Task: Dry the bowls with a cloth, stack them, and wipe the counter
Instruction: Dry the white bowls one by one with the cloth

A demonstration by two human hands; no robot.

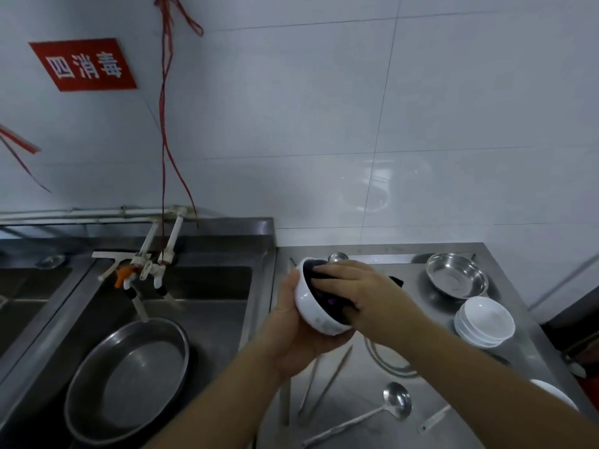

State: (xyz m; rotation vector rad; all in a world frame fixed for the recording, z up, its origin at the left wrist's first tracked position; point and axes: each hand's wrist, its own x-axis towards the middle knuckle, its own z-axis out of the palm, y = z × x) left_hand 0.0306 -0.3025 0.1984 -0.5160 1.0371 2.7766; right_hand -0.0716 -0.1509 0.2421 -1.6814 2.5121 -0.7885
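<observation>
My left hand (293, 325) cups a white bowl (312, 307) from below and holds it tilted above the steel counter (356, 393). My right hand (359, 286) presses a dark cloth (316, 270) into the bowl's inside, fingers curled over the cloth. A stack of white bowls (484, 320) stands on the counter at the right. Another white bowl (557, 395) shows partly behind my right forearm at the lower right.
A steel bowl (457, 275) sits at the back right. A ladle (393, 401), steel chopsticks (327, 380), a small utensil (434, 418) and a steel rim (385, 361) lie on the counter. The sink (181, 306) on the left holds a large steel basin (129, 374) under taps (146, 270).
</observation>
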